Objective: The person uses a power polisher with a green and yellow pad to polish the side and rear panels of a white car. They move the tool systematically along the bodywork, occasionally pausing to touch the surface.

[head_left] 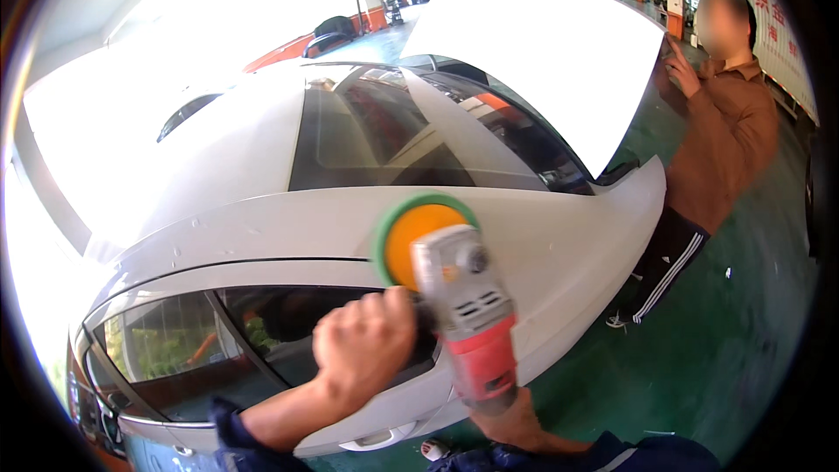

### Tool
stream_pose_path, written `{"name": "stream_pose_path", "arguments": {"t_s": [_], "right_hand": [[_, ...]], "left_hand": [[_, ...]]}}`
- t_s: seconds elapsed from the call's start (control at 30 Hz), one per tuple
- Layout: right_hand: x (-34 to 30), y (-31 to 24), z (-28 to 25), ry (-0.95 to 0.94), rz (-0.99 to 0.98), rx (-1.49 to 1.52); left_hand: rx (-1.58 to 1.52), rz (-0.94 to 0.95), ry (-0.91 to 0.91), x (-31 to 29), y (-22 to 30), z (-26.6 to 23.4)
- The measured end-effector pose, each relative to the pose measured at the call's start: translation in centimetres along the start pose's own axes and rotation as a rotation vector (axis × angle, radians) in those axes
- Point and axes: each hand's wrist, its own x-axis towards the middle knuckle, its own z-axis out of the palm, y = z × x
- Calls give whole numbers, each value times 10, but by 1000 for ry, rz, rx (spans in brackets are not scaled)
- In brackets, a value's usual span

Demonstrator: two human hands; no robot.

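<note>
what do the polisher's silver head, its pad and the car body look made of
Silver head: probably cast metal, satin grey with slots formed in it. Pad: perhaps foam, matte green rim around orange, though blur leaves that open. Car body: probably painted metal, pale with a smooth sheen.

A glossy green floor (734,350) carries everything here. On it stands a pale silver car (559,253). Just off the car's right end, a person in a brown top (725,140) stands on the floor, one shoe (617,321) showing near the body's outer edge. A small white scrap (728,274) lies farther out, well apart from the car; a thin pale strip (660,433) lies toward the lower right. Near the car's lower side edge rests light footwear (434,449), partly hidden. A polisher's round pad (411,232) meets the bodywork above the side windows' upper edge; how firmly, I cannot tell.
</note>
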Motion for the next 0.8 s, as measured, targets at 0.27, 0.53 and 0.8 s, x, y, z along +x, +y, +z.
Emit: {"name": "stream_pose_path", "arguments": {"t_s": [0.27, 0.53, 0.8], "right_hand": [[72, -120, 50, -558, 288, -154], [87, -168, 17, -663, 60, 251], [51, -148, -109, -520, 418, 433]], "left_hand": [[68, -479, -79, -57, -146, -34], [24, -595, -161, -17, -184, -60], [-36, -231, -351, 102, -64, -39]]}}
